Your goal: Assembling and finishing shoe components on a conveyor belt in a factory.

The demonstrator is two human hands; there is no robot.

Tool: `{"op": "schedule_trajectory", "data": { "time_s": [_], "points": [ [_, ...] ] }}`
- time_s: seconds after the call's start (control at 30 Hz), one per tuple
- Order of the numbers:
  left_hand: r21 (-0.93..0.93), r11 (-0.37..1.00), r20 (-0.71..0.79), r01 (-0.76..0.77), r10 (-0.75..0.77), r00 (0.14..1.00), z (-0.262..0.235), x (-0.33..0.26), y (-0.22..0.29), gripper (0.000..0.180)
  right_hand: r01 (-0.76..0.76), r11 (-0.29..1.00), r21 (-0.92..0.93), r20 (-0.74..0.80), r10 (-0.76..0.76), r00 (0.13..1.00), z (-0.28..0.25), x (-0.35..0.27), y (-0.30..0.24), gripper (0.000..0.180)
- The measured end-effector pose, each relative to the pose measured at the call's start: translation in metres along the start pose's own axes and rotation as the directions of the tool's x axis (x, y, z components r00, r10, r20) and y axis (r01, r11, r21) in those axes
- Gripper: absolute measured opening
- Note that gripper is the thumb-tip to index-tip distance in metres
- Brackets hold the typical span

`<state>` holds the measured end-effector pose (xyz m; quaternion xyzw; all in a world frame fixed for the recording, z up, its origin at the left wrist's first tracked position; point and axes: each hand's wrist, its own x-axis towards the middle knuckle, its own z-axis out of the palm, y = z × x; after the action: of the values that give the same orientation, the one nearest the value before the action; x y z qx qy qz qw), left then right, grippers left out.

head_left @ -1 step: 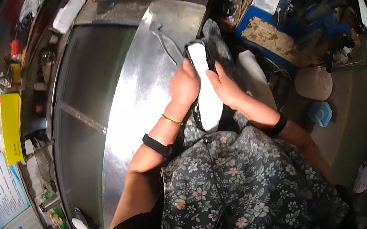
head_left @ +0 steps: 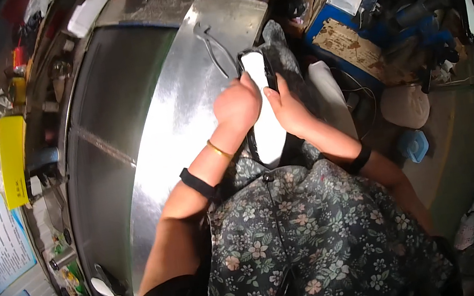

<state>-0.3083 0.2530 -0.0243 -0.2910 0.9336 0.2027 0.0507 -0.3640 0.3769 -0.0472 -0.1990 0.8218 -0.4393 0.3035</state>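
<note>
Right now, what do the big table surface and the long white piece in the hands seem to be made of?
The table surface looks like bare sheet metal with a brushed finish: it is grey and throws back a bright glare. The white piece looks like smooth, matte foam or fabric with a black edge; which one is unclear. Left hand and right hand press it.

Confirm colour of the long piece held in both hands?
White, with a dark edge: the long piece, held between left hand and right hand. Head view.
</note>
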Motion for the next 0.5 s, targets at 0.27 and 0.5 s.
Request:
{"op": "schedule_trajectory", "data": {
  "time_s": [0.27,0.5],
  "points": [
    [-0.474,0.859,-0.177,-0.193,0.122,0.977,0.035,-0.064,-0.034,0.059,0.254,0.932,0.258,-0.083,-0.240,0.967,0.019,-0.002,0.039,0.059],
    [-0.925,0.132,0.374,0.355,0.169,0.912,-0.008,-0.068,-0.042,0.057,0.205,0.718,0.665,-0.003,-0.272,0.962,-0.006,0.008,-0.008,0.059]
  ]
}}
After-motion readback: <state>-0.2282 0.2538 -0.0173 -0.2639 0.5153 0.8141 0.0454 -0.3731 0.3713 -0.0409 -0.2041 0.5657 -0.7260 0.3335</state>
